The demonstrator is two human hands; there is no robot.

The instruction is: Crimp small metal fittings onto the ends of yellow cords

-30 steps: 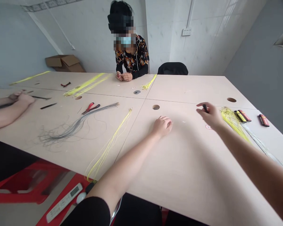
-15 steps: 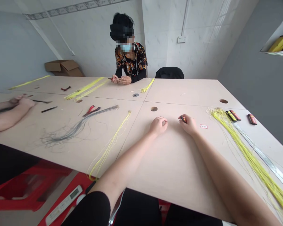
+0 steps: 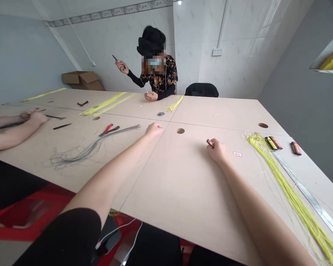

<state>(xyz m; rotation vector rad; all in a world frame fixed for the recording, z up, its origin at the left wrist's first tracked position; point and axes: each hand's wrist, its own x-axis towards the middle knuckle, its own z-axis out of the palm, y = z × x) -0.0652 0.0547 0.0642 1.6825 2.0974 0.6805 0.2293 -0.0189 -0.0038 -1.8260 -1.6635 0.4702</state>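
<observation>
My left hand [image 3: 154, 129] is closed over the far end of the spot where a small bundle of yellow strands lies. Whatever its fingers hold is hidden, and my forearm covers most of that bundle. Only a yellow bit [image 3: 115, 213] shows at the table's front edge. Over the middle of the table, my right hand [image 3: 219, 151] is wrapped round a lighter [image 3: 210, 143] whose end sticks out past the fingers. A small red-framed label [image 3: 237, 154] lies just right of that hand.
Right side: a long yellow strand bundle [image 3: 288, 192], a clear flat strip [image 3: 308, 192] and several lighters [image 3: 296, 148]. Left: grey wires [image 3: 91, 149], red-handled pliers [image 3: 109, 130], tweezers [image 3: 62, 126] and another person's arms [image 3: 19, 129]. Opposite, a person raises a tool [image 3: 119, 62].
My left hand has moved left and away from my right hand, onto the small yellow bundle's far end. My right hand still holds the lighter. The person opposite has lifted one hand with a tool.
</observation>
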